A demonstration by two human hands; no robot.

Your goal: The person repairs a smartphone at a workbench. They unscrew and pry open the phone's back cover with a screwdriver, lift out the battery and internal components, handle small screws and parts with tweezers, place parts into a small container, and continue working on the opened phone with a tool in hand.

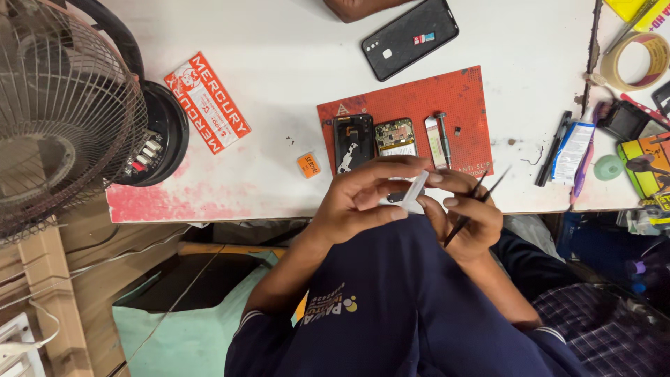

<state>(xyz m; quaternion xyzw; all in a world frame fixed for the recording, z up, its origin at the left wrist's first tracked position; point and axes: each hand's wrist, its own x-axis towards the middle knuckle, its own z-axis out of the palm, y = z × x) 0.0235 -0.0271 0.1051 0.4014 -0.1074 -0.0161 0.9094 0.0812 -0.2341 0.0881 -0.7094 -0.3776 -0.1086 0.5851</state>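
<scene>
From the head view, a small white strip [416, 190] is pinched over the lap by both hands, left hand [359, 199] curled shut, right hand [469, 216] also gripping black tweezers [474, 202], while 2 opened phone parts [373, 141] are left unassembled on the red mat [460, 98].

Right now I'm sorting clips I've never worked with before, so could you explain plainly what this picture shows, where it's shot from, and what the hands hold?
This is one picture from a camera worn on a person's head, looking down at their own two bare hands; there is no machine. The left hand pinches a small white strip in its grip. The right hand touches the same strip and also holds black tweezers. Beyond them lies a white table with a red work mat. On the mat sit an opened phone frame, a circuit board piece and a small screwdriver. A black phone lies face down farther off, a tape roll to the right, and a fan at the left.
</scene>
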